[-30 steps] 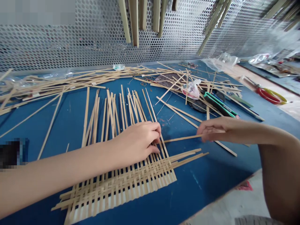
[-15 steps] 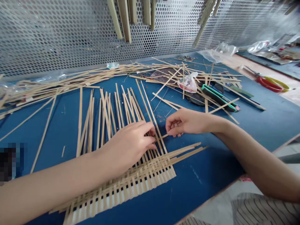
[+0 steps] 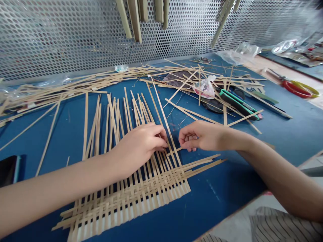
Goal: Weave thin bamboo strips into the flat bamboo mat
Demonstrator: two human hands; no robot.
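A partly woven mat of flat bamboo strips (image 3: 141, 191) lies on the blue table, its long upright strips fanning away from me. My left hand (image 3: 145, 143) reaches across the mat, fingers curled and closed on a bamboo strip among the uprights near the right side; the fingertips are partly hidden. Just right of it, my right hand (image 3: 193, 136) pinches the end of a crosswise bamboo strip (image 3: 175, 151). This strip passes by the last uprights on the right, and its left part is hidden. Several crosswise ends stick out beyond the mat's right edge.
Loose strips (image 3: 101, 82) are heaped along the back, below a perforated metal panel (image 3: 75, 37). At right are a green and black cutter (image 3: 238, 104), a crumpled plastic bag (image 3: 205, 87) and scissors with red and yellow handles (image 3: 299, 88). A dark phone-like object (image 3: 8, 170) lies at left.
My left fingers have shifted slightly up and closed together, away from the crosswise strip, more of which now shows. My right hand keeps its pinch, almost in place. The view has shifted slightly.
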